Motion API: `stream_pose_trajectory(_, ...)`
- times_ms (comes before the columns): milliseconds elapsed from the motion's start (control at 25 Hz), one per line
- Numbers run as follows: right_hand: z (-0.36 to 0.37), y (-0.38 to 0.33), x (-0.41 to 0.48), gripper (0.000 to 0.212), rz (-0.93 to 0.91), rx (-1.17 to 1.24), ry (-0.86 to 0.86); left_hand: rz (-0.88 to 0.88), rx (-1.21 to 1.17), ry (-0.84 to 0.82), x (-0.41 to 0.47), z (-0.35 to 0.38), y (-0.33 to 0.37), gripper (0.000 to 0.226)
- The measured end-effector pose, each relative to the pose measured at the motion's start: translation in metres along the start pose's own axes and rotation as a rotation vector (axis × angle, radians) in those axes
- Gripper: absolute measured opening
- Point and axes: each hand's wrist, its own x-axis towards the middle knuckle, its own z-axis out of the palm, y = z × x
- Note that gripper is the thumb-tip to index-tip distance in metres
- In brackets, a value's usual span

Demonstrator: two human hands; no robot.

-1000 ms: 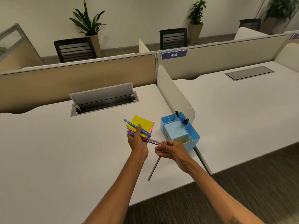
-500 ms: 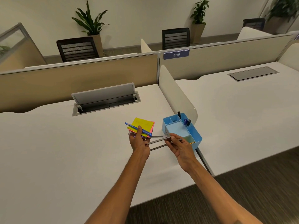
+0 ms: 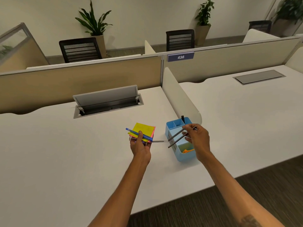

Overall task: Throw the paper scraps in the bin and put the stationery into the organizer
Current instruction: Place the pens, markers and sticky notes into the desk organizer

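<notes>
Desk, left part: a wide bare stretch of white desk (image 3: 49, 153) is lying open to the left of my hands, its near edge running slantwise toward the floor.
Cable hatch: the hatch (image 3: 106, 97) is standing open at the back of the desk, well apart from my hands.
Left hand: my left hand (image 3: 140, 147) is hovering palm-up over the desk, forearm reaching straight forward, thumb pressing down on top and fingers curling under a bundle.
Bundle: I am gripping the sticky notes (image 3: 145, 129), yellow over pink, with the blue pen (image 3: 133, 132) lying across them under my thumb.
Clear pen: the clear pen (image 3: 159, 141) is sticking out of that same grip to the right, its tip nearing the organizer's left wall.
Organizer: the blue organizer (image 3: 185, 157) is sitting near the desk's right edge, with a black marker (image 3: 182, 119) standing in a back compartment and something orange (image 3: 187, 151) lying in the nearest one.
Right hand: my right hand (image 3: 199, 141) is hanging over the organizer, wrist bending inward, fingertips pinching the dark pens (image 3: 177, 140).
Dark pens: the two are slanting down-left, their lower ends crossing the organizer's left wall.
Divider: the white divider (image 3: 178, 95) is rising just behind the organizer.
Right side: the neighbouring desk (image 3: 246, 120) is lying open beyond it.
</notes>
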Motion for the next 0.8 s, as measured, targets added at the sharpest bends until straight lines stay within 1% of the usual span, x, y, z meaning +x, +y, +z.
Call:
stream_pose_trajectory(120,0.006,-0.014,0.022,0.009,-0.122,-0.121,0.077,-0.008,0.014,0.0,0.002,0.002,-0.003,0.039)
stream_pose_trajectory(280,0.022,-0.026,0.054,0.011,-0.251,-0.119,0.076,-0.007,0.07,-0.017,0.003,0.004,-0.013,0.037)
stream_pose_trajectory(400,0.036,-0.026,0.073,0.016,-0.362,-0.263,0.068,-0.005,0.113,-0.023,0.005,0.005,-0.021,0.038)
stream_pose_trajectory(600,0.046,-0.007,0.096,0.017,-0.404,-0.408,-0.027,0.002,0.167,-0.026,0.011,0.008,-0.031,0.039)
stream_pose_trajectory(720,0.049,0.01,0.102,0.015,-0.416,-0.482,-0.129,0.007,0.189,-0.024,0.017,0.009,-0.035,0.041)
stream_pose_trajectory(800,0.052,0.02,0.105,0.015,-0.426,-0.53,-0.205,0.007,0.203,-0.032,0.019,0.01,-0.037,0.037)
